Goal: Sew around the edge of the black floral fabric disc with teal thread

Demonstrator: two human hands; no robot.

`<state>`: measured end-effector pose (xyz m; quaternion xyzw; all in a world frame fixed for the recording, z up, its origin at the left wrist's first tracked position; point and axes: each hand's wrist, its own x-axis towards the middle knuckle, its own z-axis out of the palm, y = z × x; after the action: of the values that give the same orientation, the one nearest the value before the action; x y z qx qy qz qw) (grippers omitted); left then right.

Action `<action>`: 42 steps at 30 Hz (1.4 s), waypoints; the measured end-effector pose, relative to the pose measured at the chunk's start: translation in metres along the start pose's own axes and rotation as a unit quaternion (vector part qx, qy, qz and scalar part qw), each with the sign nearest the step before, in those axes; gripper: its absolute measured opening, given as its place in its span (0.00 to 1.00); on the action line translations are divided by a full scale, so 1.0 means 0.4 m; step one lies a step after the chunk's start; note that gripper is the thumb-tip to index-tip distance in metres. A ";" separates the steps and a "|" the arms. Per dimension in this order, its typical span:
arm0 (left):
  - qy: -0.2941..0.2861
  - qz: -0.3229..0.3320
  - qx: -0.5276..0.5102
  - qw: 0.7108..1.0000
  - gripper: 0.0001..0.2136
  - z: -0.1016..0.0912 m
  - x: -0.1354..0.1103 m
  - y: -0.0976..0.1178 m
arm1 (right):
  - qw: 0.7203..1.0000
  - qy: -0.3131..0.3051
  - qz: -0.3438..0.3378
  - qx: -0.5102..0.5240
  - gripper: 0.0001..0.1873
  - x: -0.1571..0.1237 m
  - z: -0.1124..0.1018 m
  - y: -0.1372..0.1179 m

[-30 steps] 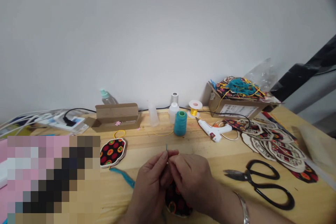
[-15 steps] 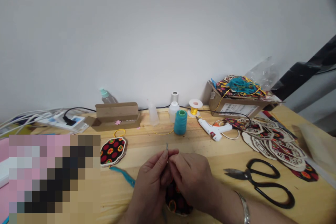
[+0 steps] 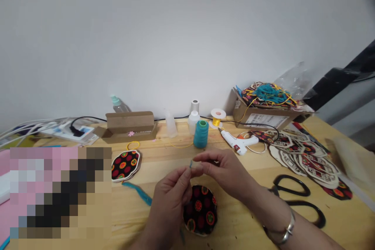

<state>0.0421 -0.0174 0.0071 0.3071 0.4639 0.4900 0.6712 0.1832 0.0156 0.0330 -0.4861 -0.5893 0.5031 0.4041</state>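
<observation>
My left hand (image 3: 172,191) is closed, thumb and forefinger pinching a thin teal thread (image 3: 191,163) whose end sticks up above the thumb. From the right, my right hand (image 3: 224,172) bends its fingertips around that same end, close against the left thumb. Just below both hands lies a black patterned pendant (image 3: 202,211) with red and green flower dots and a pale scalloped edge. A teal tassel (image 3: 137,192) rests on the wood to the left, partly behind my left wrist. The lower part of the thread is hidden by my fingers.
Black scissors (image 3: 293,199) lie beyond my right forearm, which covers their blades. A teal thread cone (image 3: 200,134) and a glue gun (image 3: 238,140) are ahead. Patterned pieces (image 3: 125,166) are stacked at left; pale cut-outs (image 3: 307,160) spread at right beside a full cardboard box (image 3: 260,119).
My right hand has turned and lifted away to the right, uncovering the pendant. Its forearm now covers the scissor blades. My left hand keeps its pinch.
</observation>
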 end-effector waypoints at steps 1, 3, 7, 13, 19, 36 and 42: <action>-0.004 0.003 0.013 1.000 0.10 -0.001 -0.001 -0.002 | 0.997 -0.030 0.044 0.056 0.09 0.003 0.001 -0.001; -0.011 0.002 0.037 0.999 0.10 -0.002 -0.003 -0.005 | 0.984 -0.066 0.099 0.135 0.11 0.005 0.004 -0.003; -0.011 0.004 0.084 0.996 0.11 0.000 -0.006 -0.005 | 0.973 -0.100 0.107 0.180 0.06 0.004 0.007 -0.005; -0.022 0.021 0.119 0.992 0.12 0.006 -0.010 -0.002 | 0.984 -0.075 0.073 0.143 0.04 0.009 0.000 -0.003; -0.015 0.038 0.087 0.995 0.12 -0.002 -0.010 -0.016 | 0.975 -0.034 0.058 0.214 0.08 0.011 -0.018 -0.005; 0.174 0.233 0.226 0.930 0.16 -0.006 -0.006 0.011 | 0.972 0.067 -0.109 0.198 0.06 -0.011 -0.139 -0.101; -0.042 0.040 0.112 0.992 0.11 -0.003 -0.026 -0.003 | 0.980 0.042 -0.100 0.168 0.06 -0.009 -0.089 -0.040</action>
<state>0.0404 -0.0277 0.0089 0.4191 0.4744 0.4482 0.6312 0.2155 0.0187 0.0546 -0.3706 -0.5247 0.5308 0.5528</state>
